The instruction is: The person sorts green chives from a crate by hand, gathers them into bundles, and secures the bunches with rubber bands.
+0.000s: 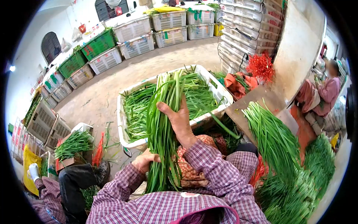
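Note:
A long bunch of garlic chives point(164, 108) stands upright in front of me, pale stem ends at the top and green leaves hanging down. My right hand point(179, 121) is closed round its upper middle, thumb across the front. Lower down, my left hand point(146, 161) grips the leaves from the left side. Just behind the bunch is a white plastic crate point(122, 112) filled with loose chives point(201, 93). To the right, another chive bunch point(274, 136) lies over a brown board point(238, 108). The fingers behind the held bunch are partly hidden.
Red ties point(261, 67) hang by stacked white crates point(242, 33) at the right. A large chive pile point(298, 194) lies lower right. A co-worker's gloved hand point(33, 171) shows at left near chives on a box point(74, 143). Another person point(324, 89) sits far right. Crates point(134, 46) line the wall.

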The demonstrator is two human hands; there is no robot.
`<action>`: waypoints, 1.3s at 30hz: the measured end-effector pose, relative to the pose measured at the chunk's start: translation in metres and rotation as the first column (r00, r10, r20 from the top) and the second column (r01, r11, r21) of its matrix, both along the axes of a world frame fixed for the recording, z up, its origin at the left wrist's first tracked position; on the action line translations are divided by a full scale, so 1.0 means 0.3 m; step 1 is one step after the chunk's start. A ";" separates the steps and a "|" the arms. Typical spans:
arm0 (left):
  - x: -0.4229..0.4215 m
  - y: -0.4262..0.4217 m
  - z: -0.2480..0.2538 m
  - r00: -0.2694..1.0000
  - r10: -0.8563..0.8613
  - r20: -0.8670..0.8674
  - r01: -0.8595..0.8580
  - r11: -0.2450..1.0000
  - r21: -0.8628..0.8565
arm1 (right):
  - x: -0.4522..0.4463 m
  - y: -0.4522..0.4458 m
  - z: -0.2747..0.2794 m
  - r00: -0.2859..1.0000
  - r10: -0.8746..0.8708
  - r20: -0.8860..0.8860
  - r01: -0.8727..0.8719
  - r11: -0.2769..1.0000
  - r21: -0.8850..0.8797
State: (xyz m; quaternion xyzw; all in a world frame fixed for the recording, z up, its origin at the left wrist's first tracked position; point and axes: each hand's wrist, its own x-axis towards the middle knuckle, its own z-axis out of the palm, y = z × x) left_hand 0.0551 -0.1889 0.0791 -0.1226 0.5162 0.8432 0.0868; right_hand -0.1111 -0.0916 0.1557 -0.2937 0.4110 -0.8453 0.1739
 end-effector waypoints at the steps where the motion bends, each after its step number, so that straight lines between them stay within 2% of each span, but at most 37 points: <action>1: -0.003 -0.010 -0.015 0.993 0.089 0.077 -0.086 0.995 -0.041 | 0.000 0.006 0.002 1.000 0.016 0.008 -0.016 1.000 -0.013; 2: -0.006 -0.010 -0.013 0.993 0.085 0.078 -0.082 0.996 -0.043 | -0.004 0.006 -0.005 1.000 0.012 0.010 -0.012 1.000 -0.015; 4: -0.027 0.020 0.081 0.996 0.084 -0.025 -0.086 0.990 -0.110 | -0.018 0.005 -0.017 0.999 0.005 0.050 -0.004 1.000 -0.020; 7: -0.023 0.020 0.125 0.983 -0.019 -0.183 -0.076 0.866 -0.494 | 0.004 0.017 -0.011 0.995 0.014 0.098 -0.009 0.999 -0.050; 10: -0.016 0.027 0.130 0.968 -0.032 -0.247 -0.131 0.778 -0.614 | 0.022 0.008 -0.011 0.991 0.024 0.134 -0.012 0.996 -0.089; 12: -0.007 0.012 0.079 0.991 0.130 -0.036 -0.135 0.952 -0.275 | 0.029 0.000 0.000 0.992 0.035 0.118 -0.021 0.993 -0.116; 14: -0.002 -0.007 0.015 0.989 0.147 -0.030 -0.150 0.963 -0.225 | 0.047 -0.003 0.012 0.991 0.045 0.127 -0.029 0.992 -0.127; 16: -0.013 -0.002 0.022 0.990 0.137 -0.032 -0.139 0.986 -0.088 | 0.043 -0.009 0.006 0.991 0.041 0.125 -0.028 0.994 -0.103; 17: -0.008 0.005 0.037 0.990 0.135 -0.030 -0.137 0.987 -0.080 | 0.027 -0.004 -0.005 0.994 0.080 0.079 -0.076 0.996 -0.052; 18: -0.004 -0.036 0.009 0.996 0.083 -0.022 -0.084 0.996 -0.036 | 0.008 0.009 -0.004 0.994 0.081 0.079 -0.077 0.996 -0.051; 20: 0.008 -0.085 0.017 0.998 0.040 0.053 -0.037 0.998 -0.051 | -0.030 0.033 0.009 0.989 0.070 0.129 -0.080 0.994 0.079; 21: 0.007 -0.067 0.054 0.997 0.074 0.000 -0.074 0.993 -0.097 | -0.052 0.044 0.018 0.987 0.066 0.145 -0.084 0.989 0.123; 24: 0.015 -0.092 0.053 1.000 0.017 -0.023 -0.020 0.992 -0.122 | -0.152 0.077 0.067 0.885 0.237 0.401 -0.197 0.971 -0.139; 25: 0.017 -0.095 0.055 1.000 0.014 -0.021 -0.017 0.992 -0.122 | -0.182 0.074 0.068 0.885 0.235 0.403 -0.194 0.971 -0.139; 27: 0.025 -0.099 0.060 0.999 0.026 0.025 -0.020 0.978 -0.209 | -0.240 0.058 0.059 0.905 0.284 0.317 -0.192 0.938 -0.290; 28: 0.029 -0.103 0.060 0.998 0.035 0.047 -0.022 0.968 -0.252 | -0.263 0.058 0.057 0.905 0.283 0.317 -0.192 0.938 -0.289; 30: 0.033 -0.123 0.039 0.998 0.014 0.059 0.000 0.976 -0.220 | -0.291 0.061 0.064 0.890 0.313 0.331 -0.199 0.921 -0.336; 31: 0.036 -0.130 0.030 0.999 -0.004 0.049 0.018 0.954 -0.300 | -0.282 0.074 0.102 0.892 0.193 0.409 -0.092 0.963 -0.253; 32: 0.036 -0.133 0.024 0.999 -0.023 0.040 0.036 0.924 -0.380 | -0.326 0.070 0.099 0.884 0.181 0.431 -0.066 0.961 -0.269; 34: 0.044 -0.146 0.033 0.995 -0.041 0.094 0.078 0.900 -0.429 | -0.390 0.130 0.115 0.920 0.152 0.360 -0.046 0.957 -0.287; 36: 0.070 -0.181 -0.011 0.994 0.010 0.107 0.040 0.888 -0.458 | -0.454 0.207 0.152 0.941 -0.008 0.337 0.098 0.964 -0.249; 37: 0.062 -0.176 0.022 0.989 0.009 0.149 0.060 0.890 -0.453 | -0.486 0.247 0.153 0.955 -0.068 0.289 0.140 0.961 -0.237; 38: 0.062 -0.170 0.021 0.995 0.071 0.073 -0.032 0.900 -0.435 | -0.513 0.279 0.147 0.963 -0.125 0.239 0.181 0.957 -0.227; 39: 0.060 -0.170 0.033 0.991 0.101 0.088 -0.055 0.905 -0.421 | -0.509 0.304 0.130 0.980 -0.166 0.113 0.184 0.967 -0.176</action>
